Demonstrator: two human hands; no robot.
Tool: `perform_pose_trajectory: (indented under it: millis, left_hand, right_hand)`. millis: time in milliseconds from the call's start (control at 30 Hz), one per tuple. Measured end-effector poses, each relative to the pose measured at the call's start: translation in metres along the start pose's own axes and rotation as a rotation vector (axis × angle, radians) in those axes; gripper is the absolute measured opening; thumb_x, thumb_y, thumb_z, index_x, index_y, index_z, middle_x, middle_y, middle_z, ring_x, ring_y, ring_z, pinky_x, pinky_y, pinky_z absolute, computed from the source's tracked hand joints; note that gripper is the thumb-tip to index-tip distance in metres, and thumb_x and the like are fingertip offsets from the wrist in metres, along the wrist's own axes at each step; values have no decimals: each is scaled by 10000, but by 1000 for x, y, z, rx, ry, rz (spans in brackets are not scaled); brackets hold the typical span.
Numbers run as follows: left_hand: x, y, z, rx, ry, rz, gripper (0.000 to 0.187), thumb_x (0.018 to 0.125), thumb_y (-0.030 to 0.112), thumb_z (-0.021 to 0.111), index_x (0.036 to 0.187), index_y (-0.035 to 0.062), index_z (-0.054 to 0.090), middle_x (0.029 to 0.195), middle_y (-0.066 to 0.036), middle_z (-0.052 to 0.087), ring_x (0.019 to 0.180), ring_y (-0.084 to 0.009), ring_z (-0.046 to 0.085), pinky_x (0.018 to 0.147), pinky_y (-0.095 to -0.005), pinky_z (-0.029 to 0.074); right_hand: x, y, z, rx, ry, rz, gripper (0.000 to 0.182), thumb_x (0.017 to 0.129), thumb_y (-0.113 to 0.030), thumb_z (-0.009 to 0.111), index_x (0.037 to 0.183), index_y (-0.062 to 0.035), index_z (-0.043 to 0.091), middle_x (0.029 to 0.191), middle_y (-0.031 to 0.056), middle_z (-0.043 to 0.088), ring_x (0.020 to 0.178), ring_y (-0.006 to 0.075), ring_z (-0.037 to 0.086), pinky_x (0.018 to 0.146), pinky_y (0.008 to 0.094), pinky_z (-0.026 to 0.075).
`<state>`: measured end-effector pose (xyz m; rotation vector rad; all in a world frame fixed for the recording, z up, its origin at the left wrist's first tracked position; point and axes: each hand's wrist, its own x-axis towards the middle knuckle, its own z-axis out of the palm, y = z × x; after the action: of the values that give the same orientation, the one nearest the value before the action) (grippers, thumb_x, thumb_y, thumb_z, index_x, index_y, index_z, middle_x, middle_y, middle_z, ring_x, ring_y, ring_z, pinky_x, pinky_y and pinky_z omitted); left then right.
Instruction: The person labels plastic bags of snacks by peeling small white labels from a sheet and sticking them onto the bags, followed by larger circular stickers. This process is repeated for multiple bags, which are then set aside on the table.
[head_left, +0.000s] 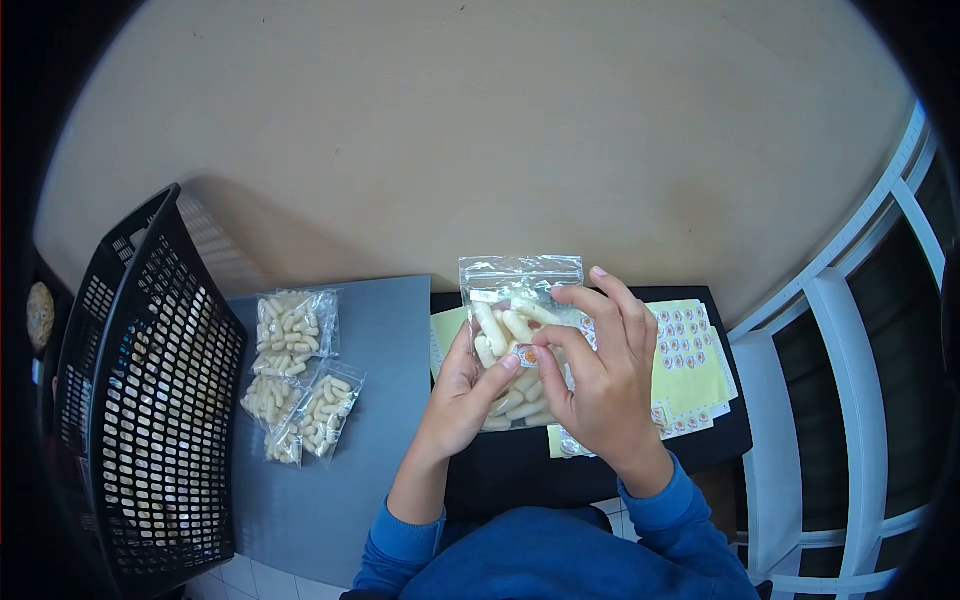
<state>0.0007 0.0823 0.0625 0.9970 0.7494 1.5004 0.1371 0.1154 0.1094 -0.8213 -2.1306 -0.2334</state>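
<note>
A clear zip bag [518, 310] full of pale, finger-shaped pieces is held upright in front of me over the black table. My left hand [465, 395] grips its left side, with the thumb across the front. A small round sticker [526, 355] with an orange and red print shows on the bag's face, beside the left thumb tip. My right hand [605, 375] pinches the sticker's right edge between thumb and index finger, its other fingers raised and spread. Yellow sticker sheets [690, 385] with rows of the same small labels lie behind and right of my right hand.
Several filled bags [300, 325] lie on the grey board [395, 400] to the left. A tall black mesh basket [165, 400] stands at the far left. At the right is a white slatted frame [810, 385]; a beige wall [520, 130] rises behind the table.
</note>
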Motion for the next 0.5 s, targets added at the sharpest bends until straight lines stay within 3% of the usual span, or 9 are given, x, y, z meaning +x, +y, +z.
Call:
perform_pose_trajectory:
  millis: [267,367,433,467,500]
  left_hand:
    - [0,-1,2,104,7,52,536,786,-5,539,1262,13,295,1127,-102,482,1019,-155,498,865,-286,408]
    - [-1,-3,-1,118,-26,94,549,773,-21,547,1261,15,297,1119,-99,488,1011,-153,503,853,-290,417]
    - [-2,-1,-2,119,-44,82,555,780,-16,541,1268,7,277,1142,-106,474,1045,-155,481,874,-292,399]
    - [-2,0,-2,119,-61,69,562,787,-12,534,1275,0,257,1166,-112,459,1079,-157,458,895,-293,380]
    - [-3,1,-2,120,-60,68,562,787,-12,534,1275,0,257,1166,-112,459,1079,-157,458,895,-293,380]
  right_hand:
    - [-2,3,3,152,-20,80,97,683,-92,625,767,-64,587,1088,116,494,1132,322,374,901,434,297]
    - [-5,3,11,377,52,177,194,692,-62,615,882,-59,577,1107,144,480,1175,347,324,941,457,275]
    - [-8,2,19,681,109,397,340,717,-36,603,1043,-49,510,1112,151,479,1142,300,395,926,411,335]
    - [-10,3,21,682,109,396,340,717,-36,603,1043,-49,510,1112,151,479,1142,300,395,926,411,335]
    - [-12,3,24,966,53,463,402,724,-31,603,1100,-47,463,1099,147,488,1091,263,444,888,372,375]
